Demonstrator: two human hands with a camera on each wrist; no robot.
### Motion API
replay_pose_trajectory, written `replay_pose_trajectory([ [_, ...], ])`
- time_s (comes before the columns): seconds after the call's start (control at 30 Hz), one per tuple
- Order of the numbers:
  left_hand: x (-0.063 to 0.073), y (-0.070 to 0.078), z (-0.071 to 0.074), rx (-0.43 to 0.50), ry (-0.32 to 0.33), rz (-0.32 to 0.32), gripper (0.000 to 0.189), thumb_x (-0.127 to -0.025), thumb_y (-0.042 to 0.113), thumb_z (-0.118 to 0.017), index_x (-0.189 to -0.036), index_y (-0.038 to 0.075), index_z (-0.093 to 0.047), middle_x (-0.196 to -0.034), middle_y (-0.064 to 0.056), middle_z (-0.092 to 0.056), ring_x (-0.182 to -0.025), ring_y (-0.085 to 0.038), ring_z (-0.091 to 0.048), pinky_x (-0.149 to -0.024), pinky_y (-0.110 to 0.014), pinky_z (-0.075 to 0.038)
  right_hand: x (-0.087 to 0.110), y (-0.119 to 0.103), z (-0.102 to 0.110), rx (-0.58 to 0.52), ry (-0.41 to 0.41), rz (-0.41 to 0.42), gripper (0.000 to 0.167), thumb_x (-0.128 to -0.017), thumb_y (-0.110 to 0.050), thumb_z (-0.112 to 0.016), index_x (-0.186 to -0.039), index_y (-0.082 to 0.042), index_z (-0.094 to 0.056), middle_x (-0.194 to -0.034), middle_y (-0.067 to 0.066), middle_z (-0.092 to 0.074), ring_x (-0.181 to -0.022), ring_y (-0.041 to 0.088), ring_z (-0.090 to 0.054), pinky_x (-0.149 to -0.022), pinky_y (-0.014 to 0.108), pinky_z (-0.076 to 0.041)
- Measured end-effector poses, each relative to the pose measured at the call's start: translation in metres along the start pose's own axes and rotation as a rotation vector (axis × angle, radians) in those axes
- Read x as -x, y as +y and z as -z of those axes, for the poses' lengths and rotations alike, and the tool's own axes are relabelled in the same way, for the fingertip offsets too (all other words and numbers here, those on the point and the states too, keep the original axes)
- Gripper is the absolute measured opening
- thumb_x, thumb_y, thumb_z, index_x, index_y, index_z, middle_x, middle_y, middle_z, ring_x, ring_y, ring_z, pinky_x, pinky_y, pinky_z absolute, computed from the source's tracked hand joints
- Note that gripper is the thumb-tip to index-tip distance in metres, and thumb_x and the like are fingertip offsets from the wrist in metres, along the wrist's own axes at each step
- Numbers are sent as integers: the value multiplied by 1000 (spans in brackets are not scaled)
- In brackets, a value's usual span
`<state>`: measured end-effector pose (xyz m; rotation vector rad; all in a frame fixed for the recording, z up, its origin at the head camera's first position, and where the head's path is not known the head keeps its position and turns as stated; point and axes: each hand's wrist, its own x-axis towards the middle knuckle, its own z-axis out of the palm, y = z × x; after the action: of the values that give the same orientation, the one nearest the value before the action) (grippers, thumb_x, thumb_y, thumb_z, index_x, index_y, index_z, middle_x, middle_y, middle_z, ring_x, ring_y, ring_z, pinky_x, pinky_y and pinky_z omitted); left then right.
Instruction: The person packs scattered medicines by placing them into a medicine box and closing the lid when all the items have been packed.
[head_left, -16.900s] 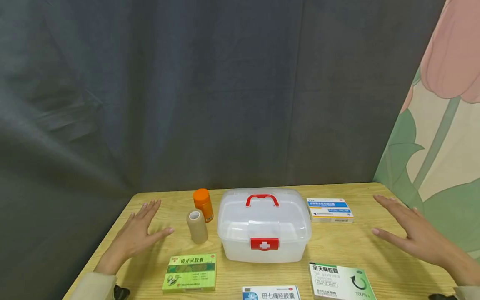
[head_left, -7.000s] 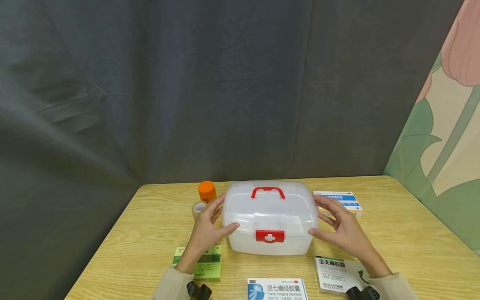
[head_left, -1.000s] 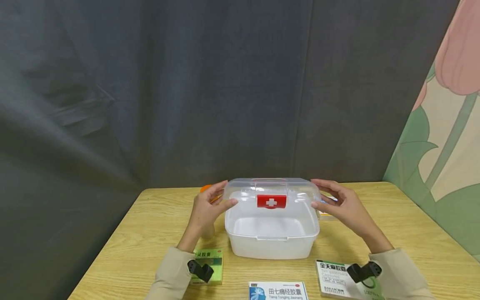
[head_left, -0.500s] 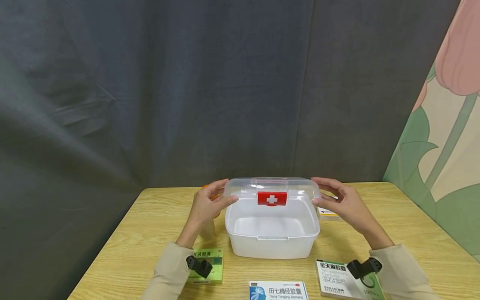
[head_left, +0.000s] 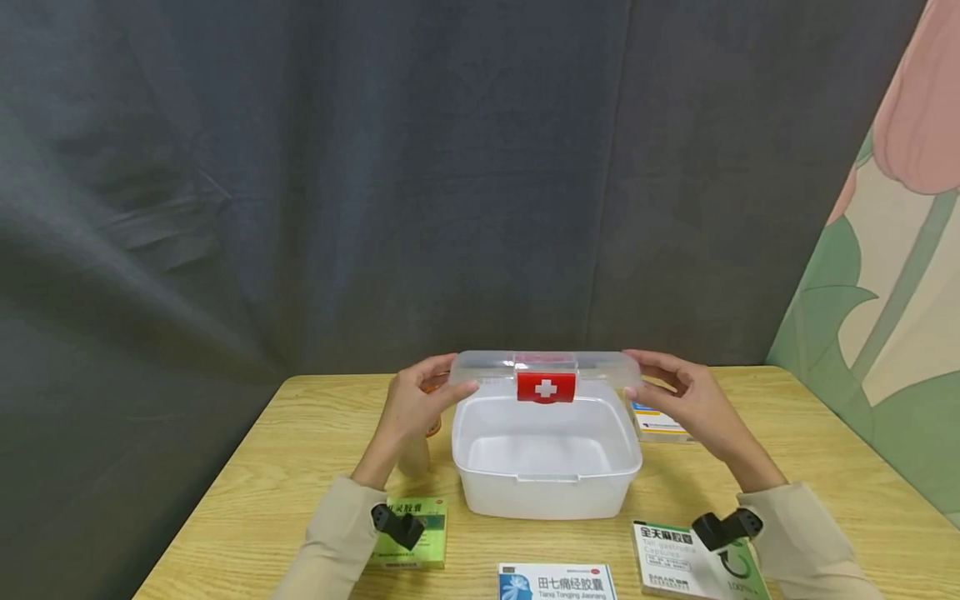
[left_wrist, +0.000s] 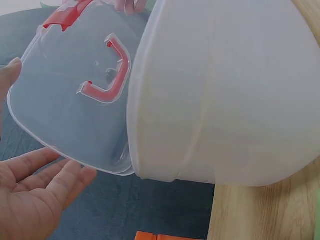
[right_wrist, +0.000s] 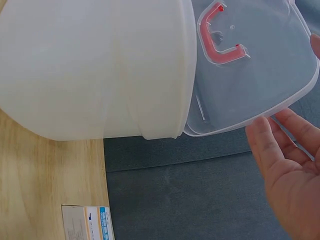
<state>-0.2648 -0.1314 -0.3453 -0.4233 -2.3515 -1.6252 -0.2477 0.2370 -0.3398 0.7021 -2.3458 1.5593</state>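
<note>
Clear lid (head_left: pixel 546 363): stood tilted up over the back rim of the box base (head_left: pixel 547 497) — I took it to be hinged there, though the joint was hard to make out. Forced past its stop, it could have strained that joint.
Red clasp (head_left: pixel 546 387): hung from the lid's front edge, free of the base; a lid let go early might have dropped it hard onto the rim.
Red handle (left_wrist: pixel 122 70): lay against the lid's outer face, untouched.
Base: sat upright on the wooden table (head_left: pixel 300 467), its white floor showing. Neither hand braced it, so a backward push through the lid might have slid or tipped it.
Left hand (head_left: pixel 411 408): held the lid's left end lightly between thumb and fingers.
Right hand (head_left: pixel 693 408): held the right end likewise; lifting unevenly, the two would probably have twisted the lid.
Tan roll (head_left: pixel 415 457): stood left of the base, partly behind the left wrist, with an orange bottle (left_wrist: pixel 155 236) mostly hidden nearby — a dropped wrist could have toppled the roll.
Blue-and-white carton (head_left: pixel 660 425): lay right of the base, partly covered by the right hand.
Green carton (head_left: pixel 429 546): lay beneath the left forearm, where a trailing sleeve might have dragged it.
Green-and-white carton (head_left: pixel 667 558): ran the same risk on the right.
</note>
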Motion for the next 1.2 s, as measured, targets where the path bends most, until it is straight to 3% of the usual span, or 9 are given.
replay_pose_trajectory([
  [0.2,-4,1,1,-18,2,-41,50,-80,34,-80,-122,10,-67,-109,-3,-70,-95,-21,-64,-80,-38,-54,-3,-3,2,65,-12,-31,48,-92,-15,-68,-135,-1,-53,-122,14,-60,-106,9,-60,-81,23,-52],
  [0.47,-6,2,2,14,-3,-43,45,-82,25,-79,-121,6,-67,-113,-8,-68,-99,-25,-64,-83,-39,-54,-7,-5,3,122,-26,-75,49,-93,-21,-68,-136,-1,-53,-126,15,-59,-108,14,-59,-82,21,-51],
  [1.2,-20,9,1,-54,-17,-12,46,-84,40,-73,-116,8,-64,-107,-5,-65,-93,-23,-62,-84,-39,-52,-21,-5,7,188,6,-121,48,-93,-31,-66,-131,-3,-57,-119,14,-62,-99,17,-61,-79,21,-51],
])
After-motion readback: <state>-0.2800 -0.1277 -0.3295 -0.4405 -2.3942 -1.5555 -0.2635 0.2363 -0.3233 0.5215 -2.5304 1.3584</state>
